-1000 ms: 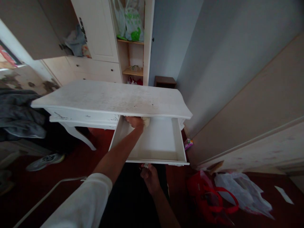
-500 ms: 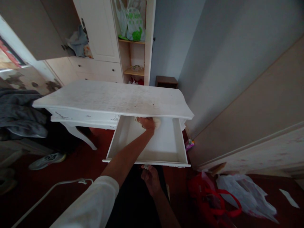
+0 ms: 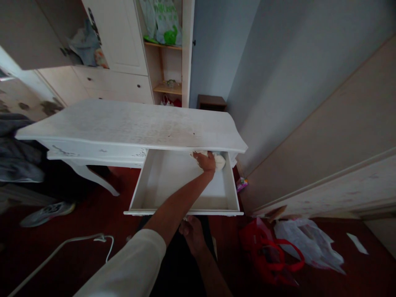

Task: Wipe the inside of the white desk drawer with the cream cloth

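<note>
A white desk has its right drawer pulled out. My left hand, on an arm in a white sleeve, reaches to the drawer's back right corner. Its fingers are closed on a cream cloth pressed against the drawer bottom. My right hand is just under the middle of the drawer's front edge, fingers curled at what seems to be the knob, which is hidden. Apart from the hand and cloth, nothing shows inside the drawer.
A red bag and a white plastic bag lie on the red floor at the right. A shoe and a white cable are at the left. Behind the desk stand a wardrobe and a shelf holding green bags.
My left hand has slid the cloth along the back of the drawer from left to right. The drawer stands slightly further out. My right hand stays at the drawer's front.
</note>
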Demonstrator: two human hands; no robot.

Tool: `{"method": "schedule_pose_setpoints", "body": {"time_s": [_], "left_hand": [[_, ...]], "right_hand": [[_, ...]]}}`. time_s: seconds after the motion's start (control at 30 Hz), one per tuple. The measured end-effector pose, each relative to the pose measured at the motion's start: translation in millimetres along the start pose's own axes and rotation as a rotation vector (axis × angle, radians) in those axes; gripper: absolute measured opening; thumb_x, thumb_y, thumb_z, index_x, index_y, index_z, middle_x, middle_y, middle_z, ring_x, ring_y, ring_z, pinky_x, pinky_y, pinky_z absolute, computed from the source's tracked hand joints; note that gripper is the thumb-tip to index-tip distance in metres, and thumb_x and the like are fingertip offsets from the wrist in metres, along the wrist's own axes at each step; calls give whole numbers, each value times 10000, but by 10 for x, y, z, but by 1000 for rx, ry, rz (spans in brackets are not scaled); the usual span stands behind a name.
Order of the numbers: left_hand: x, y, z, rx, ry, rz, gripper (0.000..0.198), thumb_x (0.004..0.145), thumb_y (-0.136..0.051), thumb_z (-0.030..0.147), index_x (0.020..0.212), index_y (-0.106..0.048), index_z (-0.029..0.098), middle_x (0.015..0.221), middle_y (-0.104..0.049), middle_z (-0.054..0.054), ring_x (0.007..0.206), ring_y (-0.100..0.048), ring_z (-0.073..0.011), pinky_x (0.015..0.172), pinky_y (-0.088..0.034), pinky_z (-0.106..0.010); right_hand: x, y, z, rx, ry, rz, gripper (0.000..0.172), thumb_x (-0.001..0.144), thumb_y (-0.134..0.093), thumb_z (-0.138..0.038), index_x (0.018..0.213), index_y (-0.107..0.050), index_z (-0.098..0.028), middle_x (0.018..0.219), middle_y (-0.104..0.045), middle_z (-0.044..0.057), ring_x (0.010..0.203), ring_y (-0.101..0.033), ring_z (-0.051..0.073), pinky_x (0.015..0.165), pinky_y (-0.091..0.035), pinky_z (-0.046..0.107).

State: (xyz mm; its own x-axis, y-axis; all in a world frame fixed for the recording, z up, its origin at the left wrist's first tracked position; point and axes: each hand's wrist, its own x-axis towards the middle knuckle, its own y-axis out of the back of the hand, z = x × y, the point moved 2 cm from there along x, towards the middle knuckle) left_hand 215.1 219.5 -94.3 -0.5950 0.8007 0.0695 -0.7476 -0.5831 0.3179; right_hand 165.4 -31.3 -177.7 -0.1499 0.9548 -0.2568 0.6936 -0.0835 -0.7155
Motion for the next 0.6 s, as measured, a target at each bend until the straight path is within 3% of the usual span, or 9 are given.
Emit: {"method": "schedule_pose_setpoints", "body": {"time_s": [0.27,0.6], "left_hand": [[-209,-56,45,95,-54,-196,593,860,-538,285,1375,-349,61,1400,-486,-234,1343,-462,-283,1090,-372,-332],[-275,2,123,148,-175,-451,458,821,-603,345,1235,-471,202,1239,-636,-99,1132,-614,-258,946,-464,-334]], "right_hand": [[5,-12,7,-10,-1,0,415,712,-749,-559,549,-608,-204,447,-392,-57,470,-333,104,528,-314,268],[20,-5,10,-32,13,8,395,708,-746,-569,612,-653,-198,441,-380,-63,458,-317,99,509,-298,263]]}}
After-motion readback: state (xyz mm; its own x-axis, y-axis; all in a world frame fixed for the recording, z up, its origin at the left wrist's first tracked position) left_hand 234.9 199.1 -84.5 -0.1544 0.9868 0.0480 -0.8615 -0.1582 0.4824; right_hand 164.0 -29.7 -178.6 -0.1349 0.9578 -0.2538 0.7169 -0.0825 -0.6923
